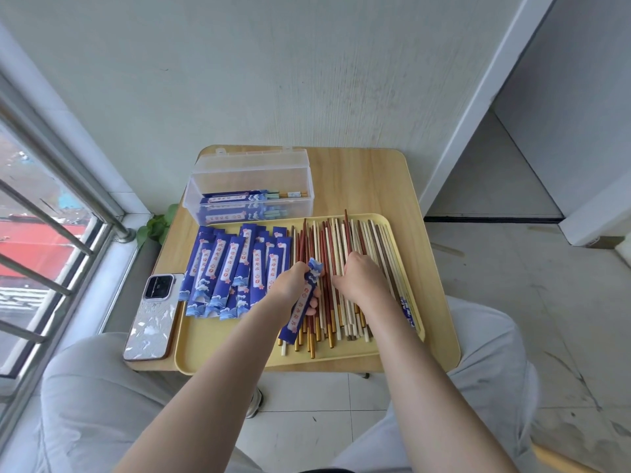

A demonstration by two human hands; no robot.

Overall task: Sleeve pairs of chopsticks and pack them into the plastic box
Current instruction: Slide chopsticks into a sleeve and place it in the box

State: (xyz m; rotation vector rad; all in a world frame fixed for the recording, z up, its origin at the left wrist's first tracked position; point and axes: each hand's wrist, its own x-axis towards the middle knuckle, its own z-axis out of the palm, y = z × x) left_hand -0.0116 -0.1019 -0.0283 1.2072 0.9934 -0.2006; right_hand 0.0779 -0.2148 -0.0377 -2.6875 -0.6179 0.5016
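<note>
Left hand [296, 279] grips a blue sleeve [303, 303] while right hand [358, 278] fingers curl among loose chopsticks [336, 254] on the yellow tray [218, 349].

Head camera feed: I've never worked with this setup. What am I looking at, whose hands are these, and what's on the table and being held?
There is one view, from a camera on the person's head, looking down. No robot, just bare hands. The left hand grips a blue sleeve. The right hand reaches into the loose chopsticks on a yellow tray, beside a pile of empty sleeves. Behind stands the open plastic box, with sleeved pairs inside. A phone lies left of the tray.
</note>
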